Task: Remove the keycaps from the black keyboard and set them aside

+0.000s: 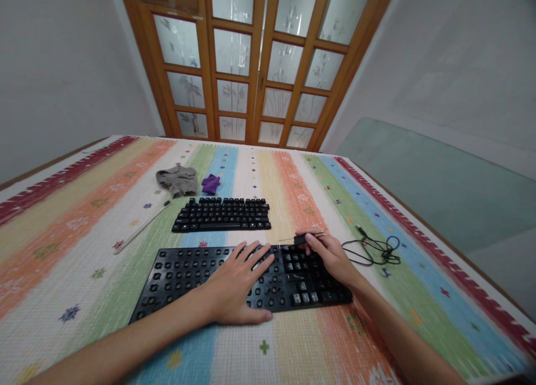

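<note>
A black keyboard (184, 276) lies in front of me, its left and middle parts bare of keycaps, with small square switch stems showing. Several keycaps (296, 276) remain on its right part. My left hand (237, 284) rests flat over the middle of the keyboard, fingers spread, thumb near the front edge. In my right hand (329, 256) is a wire keycap puller (300, 239) with a black handle, pinched between thumb and fingers. Its thin wires point left, over the keyboard's back edge; whether they touch a key, I cannot tell.
Loose black keycaps (221, 217) sit in rows behind the keyboard. A slim brush-like stick (142, 228), a grey cloth (178, 181) and a purple cloth (210, 184) lie at left and behind. A coiled black cable (377, 251) is at right, all on a striped tablecloth (104, 273).
</note>
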A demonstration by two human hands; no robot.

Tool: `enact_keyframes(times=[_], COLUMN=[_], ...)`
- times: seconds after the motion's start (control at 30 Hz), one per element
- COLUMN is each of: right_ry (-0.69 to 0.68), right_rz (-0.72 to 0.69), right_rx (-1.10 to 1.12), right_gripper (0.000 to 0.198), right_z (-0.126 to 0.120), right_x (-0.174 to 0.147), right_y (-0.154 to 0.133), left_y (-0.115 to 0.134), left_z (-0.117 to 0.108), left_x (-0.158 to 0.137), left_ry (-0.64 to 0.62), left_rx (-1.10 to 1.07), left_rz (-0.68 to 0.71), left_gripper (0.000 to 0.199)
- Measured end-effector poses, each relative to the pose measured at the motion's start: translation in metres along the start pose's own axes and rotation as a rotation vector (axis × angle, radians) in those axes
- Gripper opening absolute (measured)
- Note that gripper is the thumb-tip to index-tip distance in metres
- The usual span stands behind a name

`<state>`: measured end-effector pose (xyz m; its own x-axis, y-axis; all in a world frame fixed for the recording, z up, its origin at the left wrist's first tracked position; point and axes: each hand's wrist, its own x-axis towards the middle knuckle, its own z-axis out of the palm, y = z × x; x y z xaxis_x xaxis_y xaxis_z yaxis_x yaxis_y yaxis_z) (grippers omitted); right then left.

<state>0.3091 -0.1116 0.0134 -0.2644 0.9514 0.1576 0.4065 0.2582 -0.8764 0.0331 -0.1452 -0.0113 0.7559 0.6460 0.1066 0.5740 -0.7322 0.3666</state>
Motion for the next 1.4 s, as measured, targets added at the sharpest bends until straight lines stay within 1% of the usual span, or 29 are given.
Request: enact_keyframes(times=[0.17,0.3,0.43,0.63,0.8,0.97,1.07,1.17,1.23,1.3,1.4], right_ry=[0.056,0.061,0.033,0.059,-0.021,-0.045,-0.115,-0.171,-0.162,-0.135,-0.134], right_rz=[-0.019,-0.031,-0.052,-0.031,-0.086,-0.188,-0.259,-0.308,-0.292,-0.244,-0.193], right_rx=[0.042,0.002,-0.054,-0.071,-0.138,-0.262,-0.311,-0.344,-0.362,-0.354,-0.264], right_gripper=[0.038,0.040,0.038,0.038,0.037,0.031,0.027,0.030,0.032,0.035,0.039], right_z=[-0.009,-0.012,-0.008,0.001,0.004,0.008,0.011,0.013,0.013,0.014,0.018], right_x=[-0.001,-0.003,-0.004,0.001,0.005,0.004,0.007,0.016,0.024,0.034,0.047], right_y=[0.002,0.001,-0.002,-0.006,-0.008,-0.018,-0.028,-0.033,-0.031,-0.027,-0.019], left_y=[0.001,0.003,0.002,-0.001,0.002,0.004,0.004,0.004,0.005,0.007,0.009], left_z=[-0.003,-0.005,-0.002,0.001,-0.003,-0.005,-0.005,-0.004,-0.005,-0.007,-0.009], left_x=[0.001,0.002,0.001,-0.001,0.000,0.001,0.001,0.001,0.001,0.002,0.002], left_ry=[-0.009,-0.026,0.001,-0.007,-0.028,-0.027,-0.002,0.017,0.010,-0.005,-0.034], left_rx=[0.000,0.019,0.010,0.035,0.050,0.046,0.031,0.028,0.035,0.045,0.062], left_rz=[-0.003,-0.009,-0.002,-0.002,-0.014,-0.011,0.001,0.005,0.000,-0.009,-0.030], left_gripper=[0.099,0.098,0.098,0.099,0.098,0.099,0.098,0.098,0.098,0.098,0.098])
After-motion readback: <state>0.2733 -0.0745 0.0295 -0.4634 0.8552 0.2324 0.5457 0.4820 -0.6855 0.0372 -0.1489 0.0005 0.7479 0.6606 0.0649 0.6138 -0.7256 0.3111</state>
